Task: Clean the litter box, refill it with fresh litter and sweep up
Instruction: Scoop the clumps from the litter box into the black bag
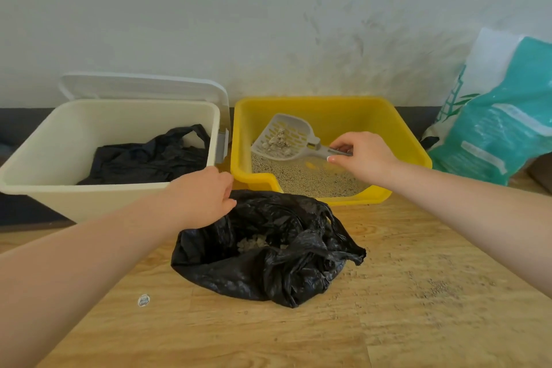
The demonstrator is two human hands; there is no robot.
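The right hand [363,155] pinches the handle of the grey slotted scoop [283,137], while the left hand [203,194] grips the rim of the black bag [263,251] on the wooden floor [418,308]. The scoop's long axis runs left-right, its blade pointing left and tipped up, carrying pale clumps above the litter in the yellow litter box [403,140]. Both forearms reach forward. A cream bin [59,140] stands just left of the litter box; a teal sack [501,125] leans at right.

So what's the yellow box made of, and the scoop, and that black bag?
The yellow box looks like hard, smooth plastic with moulded, rounded edges. The scoop seems to be grey plastic too, with slots cut through it. The black bag looks like thin plastic film, crinkled and a little shiny.
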